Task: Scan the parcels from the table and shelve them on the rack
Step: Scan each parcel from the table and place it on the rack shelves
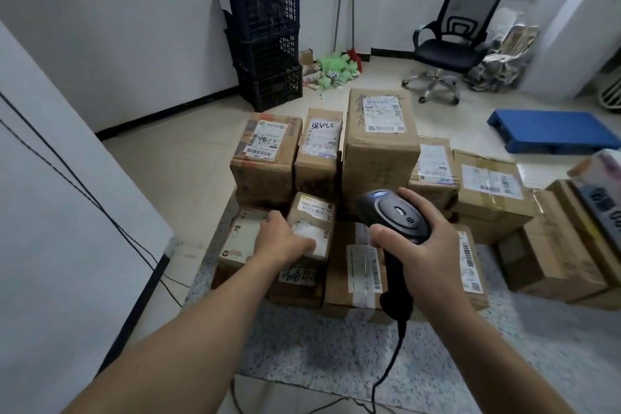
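Stacked dark crates (267, 44) upper centre, black office chair (450, 44) upper right, blue pallet (551, 131) right, broom (353, 10) against wall

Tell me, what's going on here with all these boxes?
A person is working through cardboard parcels piled on a speckled table. The right hand grips a black barcode scanner, held above the pile. The left hand takes hold of a small parcel near the front, thumb on its label. No rack shows in this view.
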Demonstrator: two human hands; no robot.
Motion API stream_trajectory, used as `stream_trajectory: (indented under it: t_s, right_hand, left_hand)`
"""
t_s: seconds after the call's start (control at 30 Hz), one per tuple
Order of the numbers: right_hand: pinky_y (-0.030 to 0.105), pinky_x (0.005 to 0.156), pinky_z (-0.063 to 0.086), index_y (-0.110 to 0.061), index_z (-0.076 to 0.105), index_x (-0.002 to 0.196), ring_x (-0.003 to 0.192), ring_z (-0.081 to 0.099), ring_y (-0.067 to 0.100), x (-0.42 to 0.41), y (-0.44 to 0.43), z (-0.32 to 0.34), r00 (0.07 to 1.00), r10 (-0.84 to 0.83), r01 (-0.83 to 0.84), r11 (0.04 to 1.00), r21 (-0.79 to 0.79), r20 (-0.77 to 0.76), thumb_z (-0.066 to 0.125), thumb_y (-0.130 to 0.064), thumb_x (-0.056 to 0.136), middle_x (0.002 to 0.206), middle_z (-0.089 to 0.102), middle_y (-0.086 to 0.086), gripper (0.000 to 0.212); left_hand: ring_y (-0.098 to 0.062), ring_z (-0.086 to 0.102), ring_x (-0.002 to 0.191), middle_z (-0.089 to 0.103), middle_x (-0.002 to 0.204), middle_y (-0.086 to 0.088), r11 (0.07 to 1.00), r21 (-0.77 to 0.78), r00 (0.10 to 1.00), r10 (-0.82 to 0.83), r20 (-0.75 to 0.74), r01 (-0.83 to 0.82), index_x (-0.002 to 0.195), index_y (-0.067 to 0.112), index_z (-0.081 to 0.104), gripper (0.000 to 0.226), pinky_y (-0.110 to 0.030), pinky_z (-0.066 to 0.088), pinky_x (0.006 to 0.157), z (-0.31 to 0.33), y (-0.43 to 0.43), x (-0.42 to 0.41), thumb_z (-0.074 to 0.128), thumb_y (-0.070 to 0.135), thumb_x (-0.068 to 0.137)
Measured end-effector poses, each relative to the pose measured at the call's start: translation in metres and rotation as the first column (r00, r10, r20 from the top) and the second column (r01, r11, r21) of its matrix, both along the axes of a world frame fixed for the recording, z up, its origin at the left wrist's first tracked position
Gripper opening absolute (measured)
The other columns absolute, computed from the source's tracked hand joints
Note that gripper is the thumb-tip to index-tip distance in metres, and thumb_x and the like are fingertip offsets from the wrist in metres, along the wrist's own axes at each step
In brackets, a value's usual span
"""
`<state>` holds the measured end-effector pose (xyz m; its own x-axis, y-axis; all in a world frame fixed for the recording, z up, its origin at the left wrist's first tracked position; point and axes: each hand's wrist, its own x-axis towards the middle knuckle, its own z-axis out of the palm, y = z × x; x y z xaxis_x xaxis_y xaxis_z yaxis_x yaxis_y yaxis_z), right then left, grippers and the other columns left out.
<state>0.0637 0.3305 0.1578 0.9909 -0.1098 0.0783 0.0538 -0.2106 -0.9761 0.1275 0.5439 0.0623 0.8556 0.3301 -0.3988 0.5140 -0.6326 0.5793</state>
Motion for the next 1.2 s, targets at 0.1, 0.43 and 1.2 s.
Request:
stream_trajectory:
  t_s: [0.1,0.43,1.2]
  right_hand:
    - [0.016,0.081,0.056,-0.027,0.061,0.133,0.101,0.069,-0.001,0.002,-0.004,0.001,1.0,0.002,-0.002,1.0,0.019,0.0,0.083,-0.035,0.062,0.113,0.071,-0.013,0.075]
    - [0.013,0.079,0.054,-0.026,0.061,0.132,0.1,0.069,-0.002,0.001,-0.019,0.004,1.0,-0.007,0.007,0.998,0.059,0.011,0.082,-0.033,0.062,0.113,0.071,-0.011,0.073]
    - [0.026,0.086,0.058,-0.029,0.06,0.137,0.102,0.069,0.002,-0.018,-0.027,0.012,0.992,0.123,-0.123,0.991,0.044,-0.001,0.079,-0.056,0.051,0.116,0.071,-0.013,0.092]
  left_hand:
    - [-0.025,0.057,0.104,0.054,0.113,-0.004,0.998,-0.054,1.0,0.008,0.012,-0.008,0.121,0.017,0.038,0.076,-0.037,0.051,0.079,0.0,-0.007,0.001,0.088,0.034,0.068]
    - [-0.024,0.058,0.096,0.053,0.111,-0.003,0.981,-0.19,0.999,0.035,-0.009,-0.037,0.11,0.026,0.041,0.065,-0.047,0.059,0.081,0.002,-0.016,0.007,0.083,0.03,0.061]
    - [-0.033,0.063,0.11,0.06,0.125,-0.009,0.648,-0.744,0.969,0.249,0.008,-0.16,0.148,0.028,0.035,0.098,-0.046,0.061,0.08,0.028,-0.007,-0.026,0.068,-0.024,0.071]
